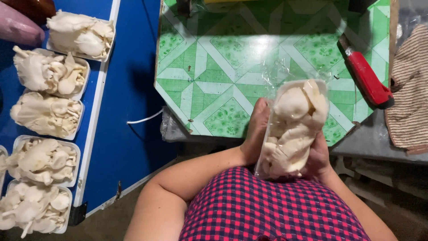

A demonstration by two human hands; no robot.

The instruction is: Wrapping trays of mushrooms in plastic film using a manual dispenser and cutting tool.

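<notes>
Both hands, L [256, 131] & R [318, 156], clenched round wrapped mushroom tray [292, 129] at table [232, 58] edge; red knife [365, 76] at 2 o'clock.

Green-and-white patterned table [232, 58], red-handled knife [366, 76] lying on it, blue board [127, 89] bearing five mushroom trays [49, 114]

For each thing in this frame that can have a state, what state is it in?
Tray of oyster mushrooms: covered in clear film, held in both hands.
Left hand: gripping the tray's left side.
Right hand: under the tray's right side.
Five mushroom trays: filled, unwrapped, in a row on the blue table.
Red-handled knife: lying on the green patterned board.
</notes>
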